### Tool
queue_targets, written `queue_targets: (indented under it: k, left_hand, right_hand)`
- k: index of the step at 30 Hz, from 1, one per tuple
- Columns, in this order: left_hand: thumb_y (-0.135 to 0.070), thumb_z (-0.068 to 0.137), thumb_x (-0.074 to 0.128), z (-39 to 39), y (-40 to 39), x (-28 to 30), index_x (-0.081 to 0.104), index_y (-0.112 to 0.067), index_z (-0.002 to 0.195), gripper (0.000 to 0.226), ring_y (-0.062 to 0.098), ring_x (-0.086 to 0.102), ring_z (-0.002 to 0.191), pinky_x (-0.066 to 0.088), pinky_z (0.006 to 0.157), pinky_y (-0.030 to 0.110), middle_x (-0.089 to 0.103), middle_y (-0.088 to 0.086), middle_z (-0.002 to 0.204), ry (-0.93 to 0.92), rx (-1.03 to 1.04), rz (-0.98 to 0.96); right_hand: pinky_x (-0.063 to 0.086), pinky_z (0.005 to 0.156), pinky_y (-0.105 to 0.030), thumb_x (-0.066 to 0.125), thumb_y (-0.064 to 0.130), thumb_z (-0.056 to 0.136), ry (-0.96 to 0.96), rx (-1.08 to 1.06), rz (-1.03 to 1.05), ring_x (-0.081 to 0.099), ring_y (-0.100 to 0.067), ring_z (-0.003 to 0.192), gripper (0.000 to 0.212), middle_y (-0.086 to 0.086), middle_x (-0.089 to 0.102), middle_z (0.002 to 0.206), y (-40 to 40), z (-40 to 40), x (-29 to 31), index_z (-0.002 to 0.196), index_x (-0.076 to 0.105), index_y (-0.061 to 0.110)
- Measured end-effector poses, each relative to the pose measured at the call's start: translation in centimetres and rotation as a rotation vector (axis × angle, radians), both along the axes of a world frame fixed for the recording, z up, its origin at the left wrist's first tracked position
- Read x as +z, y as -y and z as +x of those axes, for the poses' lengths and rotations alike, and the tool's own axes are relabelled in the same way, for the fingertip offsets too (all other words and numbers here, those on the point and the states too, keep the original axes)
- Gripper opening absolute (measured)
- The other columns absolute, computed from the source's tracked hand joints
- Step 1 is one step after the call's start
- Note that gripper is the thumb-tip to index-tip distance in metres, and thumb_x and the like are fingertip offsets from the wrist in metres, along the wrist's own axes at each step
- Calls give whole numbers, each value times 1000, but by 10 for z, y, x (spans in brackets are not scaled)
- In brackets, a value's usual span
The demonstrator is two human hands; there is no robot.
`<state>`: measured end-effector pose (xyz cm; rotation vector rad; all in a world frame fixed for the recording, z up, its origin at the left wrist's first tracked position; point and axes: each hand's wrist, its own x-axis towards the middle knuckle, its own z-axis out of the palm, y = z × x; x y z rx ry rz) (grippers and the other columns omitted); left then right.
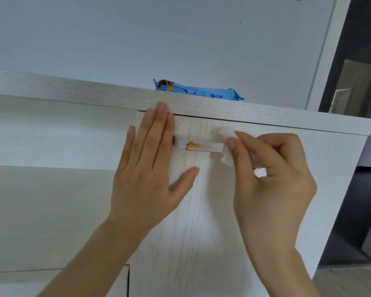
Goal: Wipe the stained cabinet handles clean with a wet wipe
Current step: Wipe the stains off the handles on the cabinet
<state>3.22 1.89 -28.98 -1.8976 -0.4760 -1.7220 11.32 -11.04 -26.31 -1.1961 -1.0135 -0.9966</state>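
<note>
White cabinet handle [201,146] at frame centre, orange stain on its left half. Left hand [146,168] at 9 o'clock of it, flat on the cabinet door [193,221], fingers straight and together, thumb out. Right hand [270,168] at 3 o'clock, fingers pinching a white wet wipe [227,146] against the handle's right end. Blue wipe pack [197,91] at 12 o'clock on the cabinet top [73,91].

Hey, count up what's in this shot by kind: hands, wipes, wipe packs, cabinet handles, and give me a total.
Hands: 2, left hand and right hand
Wet wipe: 1
Wipe pack: 1
Cabinet handle: 1, orange stain on it
Total: 5
</note>
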Motion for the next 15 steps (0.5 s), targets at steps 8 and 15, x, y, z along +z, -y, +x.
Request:
queue_targets:
  k: [8,15]
  left_hand:
    - [-45,95,47,-3,-2,-5,26,5,144,72,28,23,142,14,118,46,24,16,150,4,22,10]
    - [-44,93,47,-6,-6,-10,31,0,143,68,27,28,140,5,111,64,28,13,150,2,18,27]
  right_hand:
    - [38,67,-3,66,15,86,-108,33,16,46,4,68,17,7,46,79,9,7,-2,103,69,18]
    - [38,67,-4,67,7,83,1,8,1,44,-3,65,19,1,46,79,1,-5,-2,102,70,7]
